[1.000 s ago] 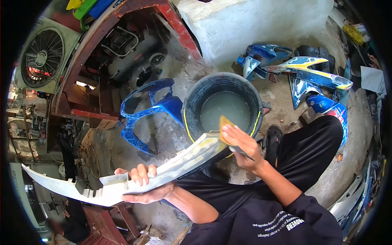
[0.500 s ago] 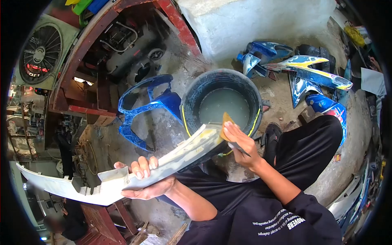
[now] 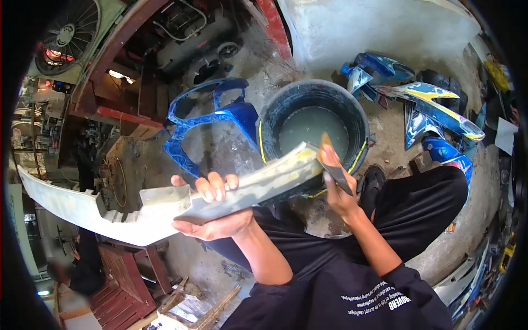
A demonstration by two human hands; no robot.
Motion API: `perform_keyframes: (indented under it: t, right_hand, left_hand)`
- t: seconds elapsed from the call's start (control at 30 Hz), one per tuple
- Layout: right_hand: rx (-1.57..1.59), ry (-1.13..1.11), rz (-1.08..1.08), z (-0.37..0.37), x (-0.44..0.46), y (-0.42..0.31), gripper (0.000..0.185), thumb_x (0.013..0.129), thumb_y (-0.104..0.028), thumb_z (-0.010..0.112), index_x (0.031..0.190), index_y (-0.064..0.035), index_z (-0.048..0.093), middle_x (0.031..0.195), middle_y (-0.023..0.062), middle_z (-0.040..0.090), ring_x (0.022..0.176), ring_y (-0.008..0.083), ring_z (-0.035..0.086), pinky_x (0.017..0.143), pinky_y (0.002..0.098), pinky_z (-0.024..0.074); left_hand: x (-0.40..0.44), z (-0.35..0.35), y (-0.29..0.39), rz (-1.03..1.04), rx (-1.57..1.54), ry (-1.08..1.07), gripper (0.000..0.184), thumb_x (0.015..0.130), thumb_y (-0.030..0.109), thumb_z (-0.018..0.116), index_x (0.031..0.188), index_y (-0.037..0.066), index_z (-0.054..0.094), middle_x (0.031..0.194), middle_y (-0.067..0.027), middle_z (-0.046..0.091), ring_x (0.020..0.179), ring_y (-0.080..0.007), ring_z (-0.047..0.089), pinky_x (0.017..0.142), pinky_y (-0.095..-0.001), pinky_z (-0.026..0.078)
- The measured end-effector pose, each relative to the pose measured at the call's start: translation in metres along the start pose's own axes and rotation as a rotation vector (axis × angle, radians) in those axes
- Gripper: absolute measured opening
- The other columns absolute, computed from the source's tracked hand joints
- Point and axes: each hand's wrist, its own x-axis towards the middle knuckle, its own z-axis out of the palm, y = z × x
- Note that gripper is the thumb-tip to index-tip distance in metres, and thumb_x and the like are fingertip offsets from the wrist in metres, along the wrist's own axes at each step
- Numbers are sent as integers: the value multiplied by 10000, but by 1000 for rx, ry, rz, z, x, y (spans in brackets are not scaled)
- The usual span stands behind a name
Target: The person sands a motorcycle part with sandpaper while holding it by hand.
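A long curved panel (image 3: 148, 223), white and grey with yellowish patches, lies across my lap area, its right end beside the bucket rim. My left hand (image 3: 214, 206) is wrapped round the panel's middle, fingers over the top edge and thumb below. At the panel's right end, my right hand (image 3: 338, 184) grips a folded sheet, brown-yellow on one side and dark grey (image 3: 339, 178) on the other. Just beyond the hands stands a black bucket (image 3: 268, 113) holding cloudy grey water (image 3: 313, 129).
Left of the bucket, a blue frame-shaped part (image 3: 179, 132) rests on the concrete floor. Blue, white and yellow fairing parts (image 3: 440, 107) lie at right. A red bench (image 3: 124, 280) and a person in dark clothes (image 3: 85, 264) are at lower left, a fan (image 3: 66, 36) at upper left.
The panel and both hands have risen in view, and the right hand has turned more upright with the sheet. The surroundings have shifted as the camera turned.
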Motion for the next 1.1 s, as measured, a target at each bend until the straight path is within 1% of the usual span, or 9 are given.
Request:
perform_keyframes:
  t: [0.23, 0.3, 0.43, 0.63, 0.7, 0.83, 0.97, 1.03, 1.1]
  right_hand:
    - [-60, -280, -265, 21, 33, -39, 422, 939, -17, 529, 1358, 21, 567, 1413, 208, 550, 1398, 357, 435, 1182, 435, 290]
    - [-94, -167, -204, 16, 9, -6, 461, 927, -19, 547, 1387, -43, 565, 1446, 159, 532, 1408, 305, 429, 1184, 454, 294]
    - [-66, 25, 68, 13, 3, 6, 410, 980, -38, 484, 1382, 11, 549, 1443, 188, 527, 1418, 329, 406, 1188, 452, 272]
    - [-138, -293, -287, 32, 17, -42, 444, 903, -39, 580, 1346, -19, 595, 1391, 178, 578, 1368, 344, 479, 1176, 463, 296]
    - [-131, -113, -292, 32, 16, -14, 407, 954, -57, 534, 1355, -4, 580, 1386, 191, 579, 1370, 333, 478, 1176, 452, 300]
    - [-97, 4, -29, 25, 15, 2, 388, 1011, -70, 432, 1364, 23, 562, 1431, 192, 540, 1414, 315, 418, 1185, 456, 272]
    - [-148, -385, -317, 25, 9, -35, 469, 855, -29, 571, 1321, -13, 621, 1382, 200, 578, 1380, 370, 457, 1177, 492, 288]
    - [-198, -237, -391, 27, 11, -12, 428, 918, -42, 542, 1341, 3, 593, 1391, 196, 575, 1361, 348, 488, 1159, 458, 327]
    - [-16, 71, 26, 33, 21, 0, 398, 993, -62, 479, 1377, 20, 544, 1417, 188, 554, 1354, 313, 494, 1138, 418, 358]
  left_hand:
    - [5, -4, 3, 20, -17, -13, 689, 931, 634, 529, 1371, 112, 439, 870, -23, 533, 814, -150, 505, 792, -391, 438]
    - [4, -7, 4, 24, -24, 80, 681, 929, 628, 537, 1363, 110, 450, 864, -23, 534, 817, -157, 507, 795, -401, 434]
    - [0, -8, -9, -2, -43, 113, 697, 907, 652, 543, 1364, 133, 448, 856, -28, 533, 822, -164, 492, 814, -424, 417]
    - [4, -5, -11, 42, 5, 161, 672, 910, 671, 513, 1337, 155, 461, 873, -38, 530, 843, -177, 491, 833, -452, 409]
    - [4, -4, -13, 48, -104, 249, 713, 930, 718, 395, 1364, 156, 456, 844, -60, 520, 797, -199, 489, 801, -478, 421]
    - [2, -7, -17, 40, -100, 240, 686, 940, 695, 399, 1353, 148, 422, 870, -85, 567, 827, -215, 513, 802, -485, 424]
    - [5, -9, -18, 38, -154, 218, 683, 940, 695, 396, 1353, 152, 419, 875, -94, 568, 827, -220, 512, 803, -482, 423]
    - [5, -10, -19, 50, -164, 230, 679, 943, 690, 395, 1356, 152, 414, 874, -97, 567, 829, -226, 514, 808, -480, 424]
    - [4, -7, -20, 56, -133, 253, 675, 945, 688, 393, 1354, 151, 414, 870, -99, 567, 829, -226, 515, 809, -480, 425]
